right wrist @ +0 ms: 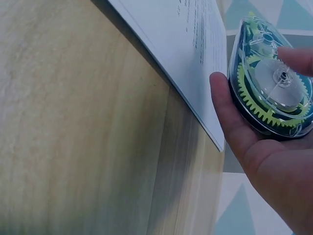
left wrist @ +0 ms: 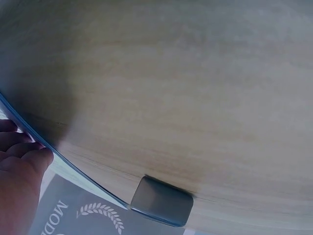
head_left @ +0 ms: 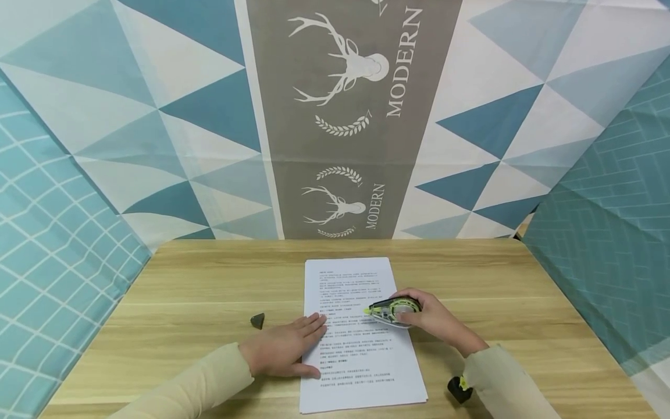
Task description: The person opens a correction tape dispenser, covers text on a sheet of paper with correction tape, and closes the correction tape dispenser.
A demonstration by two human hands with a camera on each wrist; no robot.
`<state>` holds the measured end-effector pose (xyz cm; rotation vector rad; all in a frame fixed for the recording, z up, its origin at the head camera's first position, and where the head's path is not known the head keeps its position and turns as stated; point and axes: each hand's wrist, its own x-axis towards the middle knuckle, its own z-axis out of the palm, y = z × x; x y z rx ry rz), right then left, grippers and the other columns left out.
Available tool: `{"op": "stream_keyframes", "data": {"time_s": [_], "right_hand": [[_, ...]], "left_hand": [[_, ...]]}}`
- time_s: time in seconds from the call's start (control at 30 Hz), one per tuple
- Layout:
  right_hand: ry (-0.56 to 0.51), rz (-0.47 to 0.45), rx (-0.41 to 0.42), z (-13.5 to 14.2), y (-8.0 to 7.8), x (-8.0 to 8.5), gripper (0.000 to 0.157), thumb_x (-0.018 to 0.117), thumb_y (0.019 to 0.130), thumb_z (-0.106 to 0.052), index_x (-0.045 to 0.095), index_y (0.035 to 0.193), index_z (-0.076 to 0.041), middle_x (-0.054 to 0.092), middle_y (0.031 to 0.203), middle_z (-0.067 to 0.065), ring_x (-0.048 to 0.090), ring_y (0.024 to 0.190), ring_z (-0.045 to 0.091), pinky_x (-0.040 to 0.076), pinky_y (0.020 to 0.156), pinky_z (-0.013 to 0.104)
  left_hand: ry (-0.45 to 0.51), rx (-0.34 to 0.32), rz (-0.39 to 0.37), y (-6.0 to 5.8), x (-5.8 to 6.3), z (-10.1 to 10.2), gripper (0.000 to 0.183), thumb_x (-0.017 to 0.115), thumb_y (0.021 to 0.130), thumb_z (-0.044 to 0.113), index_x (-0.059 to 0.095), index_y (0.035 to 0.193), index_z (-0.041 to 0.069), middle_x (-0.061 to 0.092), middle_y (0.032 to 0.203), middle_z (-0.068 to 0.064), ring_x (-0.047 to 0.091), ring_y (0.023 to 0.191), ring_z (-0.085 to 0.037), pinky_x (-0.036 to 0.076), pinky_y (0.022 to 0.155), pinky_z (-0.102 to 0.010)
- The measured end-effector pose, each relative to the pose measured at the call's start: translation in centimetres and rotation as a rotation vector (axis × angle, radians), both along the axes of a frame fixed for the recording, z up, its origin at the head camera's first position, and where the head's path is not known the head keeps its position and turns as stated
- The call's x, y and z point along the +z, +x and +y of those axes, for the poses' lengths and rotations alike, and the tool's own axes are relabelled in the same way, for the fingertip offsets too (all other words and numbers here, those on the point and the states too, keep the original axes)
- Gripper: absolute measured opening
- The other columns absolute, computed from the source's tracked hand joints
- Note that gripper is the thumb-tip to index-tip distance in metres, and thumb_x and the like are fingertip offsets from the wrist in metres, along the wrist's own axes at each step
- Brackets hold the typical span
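A stack of printed paper [head_left: 361, 396] lies on the wooden table. My left hand [head_left: 285, 346] rests on its left edge with the fingers extended over the print; the left wrist view catches those fingers [left wrist: 34, 159] at the edge of the sheets. In my right hand [head_left: 437, 317] is a correction tape dispenser [head_left: 395, 310], gripped between thumb and fingers over the stack's right edge, its yellow-green tip pointing left. Through the dispenser's clear case [right wrist: 274, 83], a yellow-green gear and a white spool show in the right wrist view.
A small dark block [head_left: 257, 320] sits on the table to the left of the paper, and it looks grey and rounded [left wrist: 162, 201] up close. Beside my right sleeve is a black object [head_left: 459, 391] with a yellow-green part. Patterned cloth [head_left: 340, 145] stands behind the table.
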<state>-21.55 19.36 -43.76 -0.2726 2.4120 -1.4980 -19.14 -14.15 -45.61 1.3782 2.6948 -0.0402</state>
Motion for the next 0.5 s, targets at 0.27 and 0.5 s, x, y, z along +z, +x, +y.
{"op": "stream_keyframes", "data": {"time_s": [0.27, 0.5], "right_hand": [[0.015, 0.035, -0.034, -0.47, -0.41, -0.07, 0.038, 0.069, 0.085, -0.022, 0.057, 0.119, -0.009, 0.056, 0.125, 0.012, 0.054, 0.104, 0.022, 0.046, 0.083, 0.028], [-0.008, 0.025, -0.054, -0.61, -0.56, -0.25, 0.04, 0.071, 0.083, -0.028, 0.061, 0.117, -0.011, 0.06, 0.119, 0.011, 0.057, 0.098, 0.019, 0.048, 0.078, 0.026]], "left_hand": [[-0.011, 0.006, -0.016, -0.07, -0.25, 0.03, 0.086, 0.03, 0.088, 0.07, 0.035, 0.144, 0.004, 0.03, 0.152, -0.013, 0.031, 0.14, -0.028, 0.035, 0.111, -0.037], [-0.001, -0.003, 0.015, 0.02, -0.44, -0.05, 0.085, 0.03, 0.089, 0.069, 0.036, 0.143, 0.004, 0.031, 0.152, -0.013, 0.031, 0.14, -0.029, 0.036, 0.11, -0.037]]}}
